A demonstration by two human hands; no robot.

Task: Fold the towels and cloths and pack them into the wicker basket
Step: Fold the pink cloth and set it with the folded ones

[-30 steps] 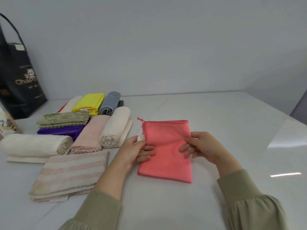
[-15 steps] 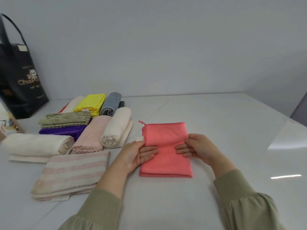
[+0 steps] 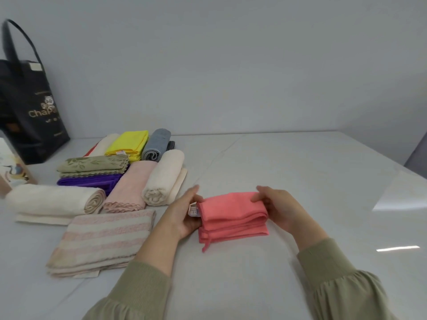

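A folded coral cloth (image 3: 233, 215) sits on the pale bench (image 3: 300, 162), where bare surface runs right and back to the wall. The left side is crowded by a striped towel (image 3: 104, 241), a rolled cream towel (image 3: 164, 179) and other folded cloths, with a black tote bag (image 3: 30, 112) at the far-left edge. The left grip (image 3: 184, 213) curls round the cloth's left end by its label and the right grip (image 3: 279, 209) pinches the right end, the cloth held between them with its stacked edges facing the person.
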